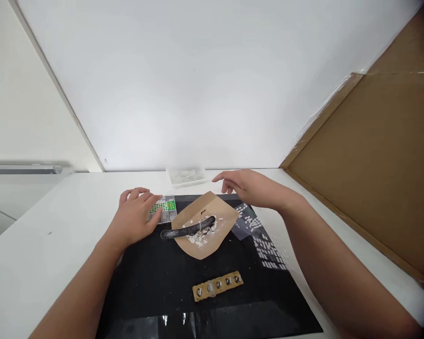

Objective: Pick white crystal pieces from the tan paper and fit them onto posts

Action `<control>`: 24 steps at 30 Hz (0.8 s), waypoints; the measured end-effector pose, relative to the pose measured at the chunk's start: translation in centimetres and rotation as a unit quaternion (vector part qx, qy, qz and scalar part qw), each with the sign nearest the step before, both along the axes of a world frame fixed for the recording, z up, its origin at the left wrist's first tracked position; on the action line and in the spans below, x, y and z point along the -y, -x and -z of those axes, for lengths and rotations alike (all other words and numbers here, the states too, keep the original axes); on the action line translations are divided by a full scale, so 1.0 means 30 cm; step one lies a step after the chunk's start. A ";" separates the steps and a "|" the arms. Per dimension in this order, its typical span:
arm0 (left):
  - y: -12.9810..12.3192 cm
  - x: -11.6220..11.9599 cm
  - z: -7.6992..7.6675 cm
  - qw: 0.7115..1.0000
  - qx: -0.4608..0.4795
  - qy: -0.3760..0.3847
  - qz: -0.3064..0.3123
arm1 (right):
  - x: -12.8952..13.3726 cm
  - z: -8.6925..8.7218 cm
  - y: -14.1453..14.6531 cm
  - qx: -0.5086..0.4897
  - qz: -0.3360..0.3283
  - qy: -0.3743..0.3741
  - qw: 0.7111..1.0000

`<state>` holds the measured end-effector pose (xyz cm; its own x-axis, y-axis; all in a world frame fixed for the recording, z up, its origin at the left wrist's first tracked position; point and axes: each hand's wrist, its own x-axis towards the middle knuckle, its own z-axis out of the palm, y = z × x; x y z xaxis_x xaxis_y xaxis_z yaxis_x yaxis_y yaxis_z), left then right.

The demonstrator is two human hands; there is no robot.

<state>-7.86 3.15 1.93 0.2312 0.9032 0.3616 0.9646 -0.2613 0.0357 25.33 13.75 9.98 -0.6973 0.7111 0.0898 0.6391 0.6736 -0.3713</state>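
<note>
My left hand is at the left end of a small clear plastic box with a green label. Its thumb lies over the near part and its index finger runs along the far edge, so the hand grips the box. The palm hides the box's left end. My right hand hovers near the right end of a shallow white tray, index finger stretched out and other fingers loosely bent, holding nothing. Between the hands, a brown paper tray holds small white chips and a dark curved strip, which sticks out leftward.
A black mat covers the middle of the white table. On it lie a yellowish strip with several metal pieces and, to the right, a sheet with rows of white pieces. Brown cardboard stands along the right side.
</note>
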 end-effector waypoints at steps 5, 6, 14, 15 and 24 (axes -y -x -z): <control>0.059 0.005 -0.006 0.996 -0.011 0.083 0.009 | -0.051 0.026 -0.105 0.032 0.048 0.049 0.997; 0.067 0.005 -0.002 0.995 -0.011 0.097 0.011 | -0.057 0.024 -0.117 0.031 0.046 0.060 0.997; 0.085 -0.011 0.026 0.987 0.018 0.160 0.006 | -0.109 0.018 -0.190 0.086 0.097 0.111 0.985; 0.084 -0.015 0.028 0.987 0.016 0.159 0.002 | -0.118 0.024 -0.199 0.096 0.105 0.118 0.983; 0.095 -0.038 0.053 0.988 0.003 0.148 -0.034 | -0.178 0.096 -0.231 0.218 0.168 0.179 0.944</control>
<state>-10.70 4.28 0.34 0.1658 0.9828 0.0814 0.9789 -0.1740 0.1075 32.26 19.09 7.09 -0.3412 0.8295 -0.4421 0.9395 0.2856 -0.1893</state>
